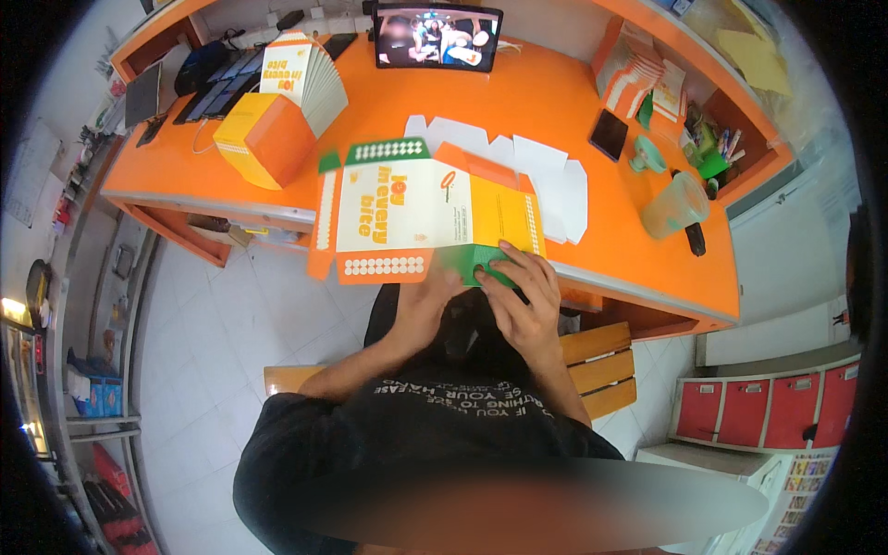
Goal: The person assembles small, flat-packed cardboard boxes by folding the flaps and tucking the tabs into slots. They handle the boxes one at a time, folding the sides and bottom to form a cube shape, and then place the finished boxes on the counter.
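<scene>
A flat, unfolded cardboard food box (407, 217) with white, yellow, orange and green panels lies partly over the desk's front edge. My right hand (529, 301) grips its green flap near the yellow panel, fingers on top and thumb at the flap's inner side. Beside it, my left hand (427, 301) is at the near edge by the same green flap; motion smears its fingers, so their grip is unclear. Under the far right side of this box lies another flat box blank (553, 176), its plain white face up.
On the orange desk (546, 88) stand a yellow-orange folded box (264, 139) and a stack of nested cartons (319, 88) at left. A screen (437, 37) is at the back. Rightward are a phone (609, 135), a green lid (648, 155) and a clear tumbler (673, 205).
</scene>
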Demonstrator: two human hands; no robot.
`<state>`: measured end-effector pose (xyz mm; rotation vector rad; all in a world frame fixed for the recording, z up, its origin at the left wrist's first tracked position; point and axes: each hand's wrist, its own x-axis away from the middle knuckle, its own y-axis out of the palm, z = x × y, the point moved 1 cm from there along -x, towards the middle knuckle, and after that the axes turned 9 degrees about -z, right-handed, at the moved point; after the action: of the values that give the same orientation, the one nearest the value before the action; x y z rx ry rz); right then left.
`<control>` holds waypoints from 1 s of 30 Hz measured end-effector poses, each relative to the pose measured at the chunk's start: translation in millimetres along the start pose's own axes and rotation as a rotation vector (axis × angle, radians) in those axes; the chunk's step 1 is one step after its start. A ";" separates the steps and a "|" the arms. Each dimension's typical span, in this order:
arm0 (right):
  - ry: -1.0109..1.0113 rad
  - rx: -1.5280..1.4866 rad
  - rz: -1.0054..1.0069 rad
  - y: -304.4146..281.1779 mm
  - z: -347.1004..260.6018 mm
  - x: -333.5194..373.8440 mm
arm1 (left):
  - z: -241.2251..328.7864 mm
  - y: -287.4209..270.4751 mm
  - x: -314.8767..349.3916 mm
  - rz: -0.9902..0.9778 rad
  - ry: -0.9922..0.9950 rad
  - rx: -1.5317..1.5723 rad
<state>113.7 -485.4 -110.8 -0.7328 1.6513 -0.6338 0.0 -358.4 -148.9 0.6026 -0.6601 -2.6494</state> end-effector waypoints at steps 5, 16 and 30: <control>0.027 -0.208 0.049 -10.3 -3.1 2.6 | 4.2 -3.5 -0.4 0.166 0.155 -0.373; -0.039 -0.550 0.301 2.6 -31.5 -21.3 | 17.0 -6.5 18.0 0.103 0.399 -0.659; -0.195 -0.530 0.283 -7.0 -33.6 -35.0 | 35.1 -7.1 21.3 0.024 0.343 -0.557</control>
<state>86.6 -462.9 -76.7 -0.8802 1.7106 0.0864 -36.4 -348.7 -131.2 0.8306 0.1655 -2.4507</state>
